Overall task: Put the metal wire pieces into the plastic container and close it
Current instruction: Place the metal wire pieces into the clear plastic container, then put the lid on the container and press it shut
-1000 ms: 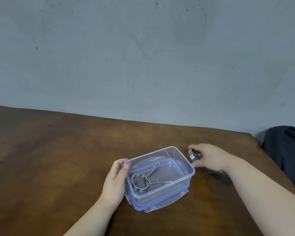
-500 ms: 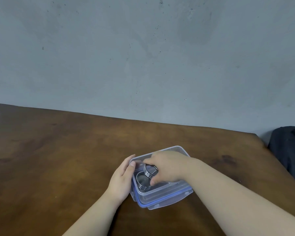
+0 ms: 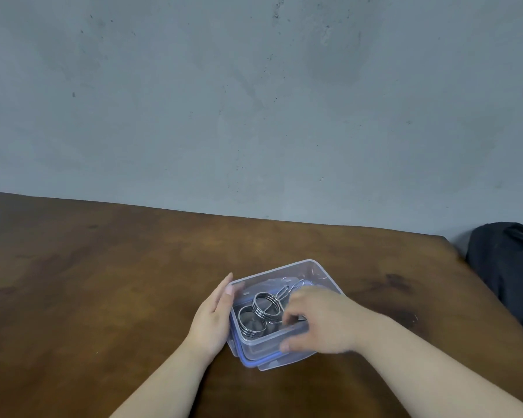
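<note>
A clear plastic container (image 3: 314,268) stands on the brown table, resting on its blue-rimmed lid (image 3: 254,362). Two coiled metal wire pieces lie inside: one coil (image 3: 248,322) on the bottom at the left, and a second coil (image 3: 266,303) leaning on top of it. My left hand (image 3: 213,318) lies against the container's left wall, thumb at the rim, steadying it. My right hand (image 3: 320,319) hovers over the container's right half, fingers curled down inside by the second piece's straight legs and thumb outside the front wall. The fingertips hide whether they pinch the wire.
The wooden table (image 3: 103,282) runs to a grey wall behind. Its right edge is close to the container. A dark bag or cloth (image 3: 507,267) sits off the table's right corner.
My right hand picked up a wire piece from the table to the right of the container and brought it into the container. That piece now rests on the first coil. The left hand stayed put.
</note>
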`<state>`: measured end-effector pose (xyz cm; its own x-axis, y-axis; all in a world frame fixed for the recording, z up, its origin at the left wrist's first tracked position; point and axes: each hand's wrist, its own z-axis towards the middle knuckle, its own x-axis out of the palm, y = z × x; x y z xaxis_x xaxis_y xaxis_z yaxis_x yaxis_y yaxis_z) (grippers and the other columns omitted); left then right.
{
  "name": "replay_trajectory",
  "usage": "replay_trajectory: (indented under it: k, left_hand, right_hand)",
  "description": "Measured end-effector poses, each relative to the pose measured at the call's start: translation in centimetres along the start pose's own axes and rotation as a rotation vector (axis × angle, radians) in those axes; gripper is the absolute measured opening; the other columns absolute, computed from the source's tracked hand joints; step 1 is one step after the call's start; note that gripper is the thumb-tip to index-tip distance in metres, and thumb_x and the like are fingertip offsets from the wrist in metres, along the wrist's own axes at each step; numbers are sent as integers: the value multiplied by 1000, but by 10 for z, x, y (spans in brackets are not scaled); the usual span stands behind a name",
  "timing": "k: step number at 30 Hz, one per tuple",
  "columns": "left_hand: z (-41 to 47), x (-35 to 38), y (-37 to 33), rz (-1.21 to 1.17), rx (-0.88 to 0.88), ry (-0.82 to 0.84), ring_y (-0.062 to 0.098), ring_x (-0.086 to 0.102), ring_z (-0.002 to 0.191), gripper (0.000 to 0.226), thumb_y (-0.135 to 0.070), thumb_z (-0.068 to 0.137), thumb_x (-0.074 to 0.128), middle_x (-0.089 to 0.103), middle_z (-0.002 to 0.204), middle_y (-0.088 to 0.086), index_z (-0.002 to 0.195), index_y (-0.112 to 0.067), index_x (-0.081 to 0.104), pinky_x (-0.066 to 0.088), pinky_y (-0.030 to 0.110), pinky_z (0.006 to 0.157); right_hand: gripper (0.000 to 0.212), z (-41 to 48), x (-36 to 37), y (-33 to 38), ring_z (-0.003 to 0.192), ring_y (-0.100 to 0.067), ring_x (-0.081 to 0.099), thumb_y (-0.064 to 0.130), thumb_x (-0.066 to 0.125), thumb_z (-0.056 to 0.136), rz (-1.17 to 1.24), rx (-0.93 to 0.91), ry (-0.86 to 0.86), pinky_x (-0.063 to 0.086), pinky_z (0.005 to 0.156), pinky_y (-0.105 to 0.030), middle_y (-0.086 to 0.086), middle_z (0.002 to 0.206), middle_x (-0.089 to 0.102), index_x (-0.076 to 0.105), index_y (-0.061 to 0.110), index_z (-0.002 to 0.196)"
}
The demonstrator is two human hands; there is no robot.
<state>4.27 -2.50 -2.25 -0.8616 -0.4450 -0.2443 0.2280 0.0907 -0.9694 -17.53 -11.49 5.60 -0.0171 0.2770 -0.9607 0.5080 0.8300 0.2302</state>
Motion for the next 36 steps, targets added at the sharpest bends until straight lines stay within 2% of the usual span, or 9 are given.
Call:
replay_trajectory:
  k: [5,8,12,15,17,22,29,33,36]
  left_hand:
    - [-5,-7,6,-231,-88,21,18,45,142,57,-24,95,43,54,150,1,152,-18,42,28,41,122]
    - [-15,-10,14,-3,-32,121,12,28,150,71,-4,89,50,35,162,0,157,-18,31,20,28,119]
    - [-30,-2,26,829,370,370,5,-10,153,82,-78,79,50,4,165,-17,152,-42,36,-5,29,122]
    - [-36,9,23,1095,680,319,7,53,134,55,-82,76,49,66,133,-21,114,-49,71,9,34,114]
    - [-37,13,16,1061,861,302,1,71,104,31,-60,86,55,75,104,-26,97,-42,78,24,36,110]
    - [-57,-11,-45,868,948,372,3,67,82,16,-33,99,56,71,97,-20,92,-31,70,51,16,81]
    - [-58,-32,-105,374,840,266,14,67,72,41,-41,103,45,67,81,-9,78,-16,66,54,32,64]
    - [-46,-15,-106,238,625,51,5,57,57,35,-44,95,48,62,62,-6,70,-22,59,42,18,55]
    - [-33,3,-111,135,361,-20,3,49,44,34,-24,102,53,55,47,-5,69,-20,61,38,14,47]
  right_hand:
    - [25,-9,13,-1,94,-25,60,36,53,102,-138,-5,-36,38,72,-35,3,91,54,66,18,93]
    - [25,-17,4,-7,94,-23,61,38,51,103,-119,31,-76,44,75,-37,1,102,63,68,19,101]
    - [27,-28,-14,-20,83,-18,56,39,51,103,-93,92,-173,49,77,-39,8,89,55,67,19,97]
    - [27,-30,-22,-28,85,-18,58,39,51,103,-72,131,-207,50,78,-39,11,86,52,66,19,93]
    - [28,-29,-23,-32,85,-21,57,39,51,103,-77,148,-212,49,77,-40,9,85,51,59,19,85]
    - [34,-25,-16,-38,78,-22,50,34,54,102,-57,194,-169,34,66,-36,4,74,48,47,17,73]
    - [26,-31,7,-43,75,-21,46,26,57,96,-42,144,-100,29,63,-36,0,78,54,50,20,71]
    - [28,-47,0,-42,62,-5,51,18,54,91,655,133,-172,39,63,-26,10,61,55,60,22,63]
    - [40,-58,-11,-55,71,-25,64,37,61,92,1360,238,-494,51,76,-42,-11,73,69,75,8,67]
